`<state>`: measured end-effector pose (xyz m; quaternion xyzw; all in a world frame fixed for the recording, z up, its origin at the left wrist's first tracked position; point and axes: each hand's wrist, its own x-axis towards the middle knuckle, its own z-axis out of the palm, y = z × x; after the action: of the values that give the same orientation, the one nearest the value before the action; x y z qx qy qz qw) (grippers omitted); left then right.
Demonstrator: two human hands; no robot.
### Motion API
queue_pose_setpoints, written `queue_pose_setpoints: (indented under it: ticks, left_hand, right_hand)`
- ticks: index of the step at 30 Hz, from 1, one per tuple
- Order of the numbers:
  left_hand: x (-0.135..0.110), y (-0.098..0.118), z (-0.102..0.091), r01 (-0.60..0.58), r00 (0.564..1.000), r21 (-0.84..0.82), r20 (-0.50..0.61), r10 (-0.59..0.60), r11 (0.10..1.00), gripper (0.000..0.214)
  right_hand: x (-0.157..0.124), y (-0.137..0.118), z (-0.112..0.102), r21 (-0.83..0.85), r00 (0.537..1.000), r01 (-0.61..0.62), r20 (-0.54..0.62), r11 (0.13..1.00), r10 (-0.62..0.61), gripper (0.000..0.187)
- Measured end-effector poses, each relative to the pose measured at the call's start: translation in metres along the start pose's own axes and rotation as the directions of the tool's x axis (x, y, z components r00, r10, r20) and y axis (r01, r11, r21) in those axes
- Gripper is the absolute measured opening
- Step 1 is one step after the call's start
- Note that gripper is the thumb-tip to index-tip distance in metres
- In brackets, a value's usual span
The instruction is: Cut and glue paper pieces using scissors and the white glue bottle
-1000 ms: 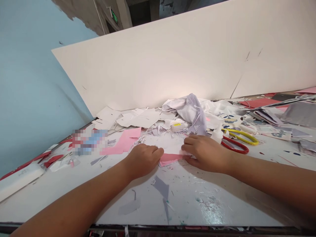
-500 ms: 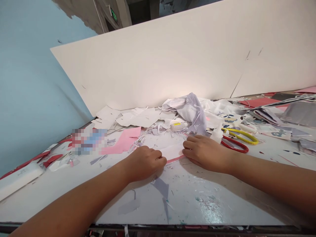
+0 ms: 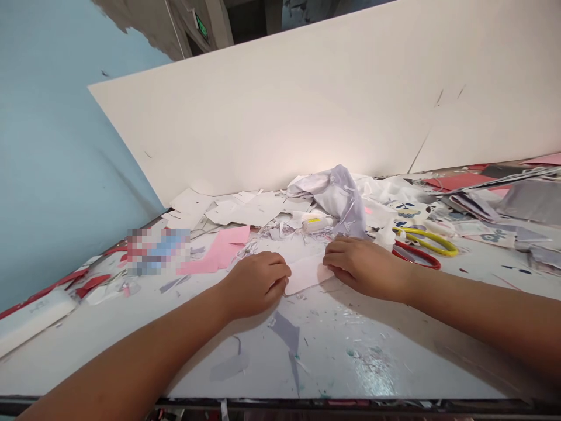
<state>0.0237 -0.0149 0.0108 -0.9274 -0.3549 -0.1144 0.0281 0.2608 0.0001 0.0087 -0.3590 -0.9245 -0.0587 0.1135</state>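
Note:
A small pale pink paper piece (image 3: 307,273) lies flat on the white table (image 3: 359,351) between my two hands. My left hand (image 3: 256,282) has curled fingers pinching its left end. At the other end, my right hand (image 3: 363,266) pinches the paper with bent fingers. The paper's whitish side faces up. A squeeze bottle of glue (image 3: 386,235) stands just behind my right hand.
Red and yellow scissors (image 3: 421,248) lie right of my right hand. Crumpled white and lilac paper (image 3: 337,199) and white scraps (image 3: 245,210) pile up behind. A pink sheet (image 3: 221,248) lies left. A tall white board (image 3: 328,99) walls the back. Grey offcuts (image 3: 287,333) lie near the front edge.
The paper piece showed its pink face a second ago; both hands have turned it over, and its pale side is up. Both hands stayed in nearly the same place.

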Motion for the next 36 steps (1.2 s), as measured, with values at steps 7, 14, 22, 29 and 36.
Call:
queue_pose_setpoints:
  ticks: [7,14,22,29,36]
  left_hand:
    - [0.002,0.000,0.011,0.080,0.997,-0.089,0.005,-0.080,0.993,0.021]
    - [0.004,0.000,0.008,0.130,0.991,-0.135,-0.009,-0.132,0.982,0.020]
    - [0.007,0.007,0.011,0.146,0.989,-0.127,-0.004,-0.147,0.981,0.019]
    - [0.006,0.005,0.010,0.145,0.988,-0.110,-0.032,-0.150,0.983,0.021]
    - [0.003,-0.009,0.005,0.305,0.944,-0.049,-0.119,-0.309,0.951,0.023]
  right_hand:
    - [0.004,0.002,0.008,0.097,0.999,-0.008,0.035,0.995,0.004,0.025]
    - [0.003,0.004,0.008,0.109,1.000,-0.017,-0.016,0.994,0.019,0.024]
    - [0.007,-0.002,0.006,0.161,0.997,-0.037,0.068,0.986,0.026,0.023]
    - [0.006,0.003,0.006,0.165,0.999,-0.034,-0.012,0.986,0.037,0.022]
    - [0.024,0.009,-0.001,0.193,0.998,-0.052,0.035,0.980,0.046,0.031]
